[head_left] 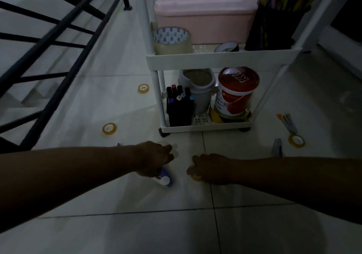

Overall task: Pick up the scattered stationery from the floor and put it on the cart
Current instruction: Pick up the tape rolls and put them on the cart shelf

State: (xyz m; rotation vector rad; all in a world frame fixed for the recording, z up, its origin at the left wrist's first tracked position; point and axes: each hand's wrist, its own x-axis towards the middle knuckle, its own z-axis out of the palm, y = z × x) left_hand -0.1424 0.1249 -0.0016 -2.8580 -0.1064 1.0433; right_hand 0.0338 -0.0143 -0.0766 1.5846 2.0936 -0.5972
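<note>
My left hand (154,158) is closed around a white and purple tube (165,179) low over the floor, just in front of the white cart (221,59). My right hand (207,168) rests on the tiles with its fingers over a small yellow tape roll (196,177). More yellow tape rolls lie on the floor at the left (109,128), further back (143,88) and at the right (296,140). A bundle of pens (287,122) and a grey stapler-like item (277,147) lie to the right of the cart.
The cart's top shelf holds a pink box (205,18), a large clear tape roll (172,40) and a dark pencil holder (274,26). Its bottom shelf carries markers (179,107), a grey jar and a red tub (235,91). A black railing (58,48) runs along the left.
</note>
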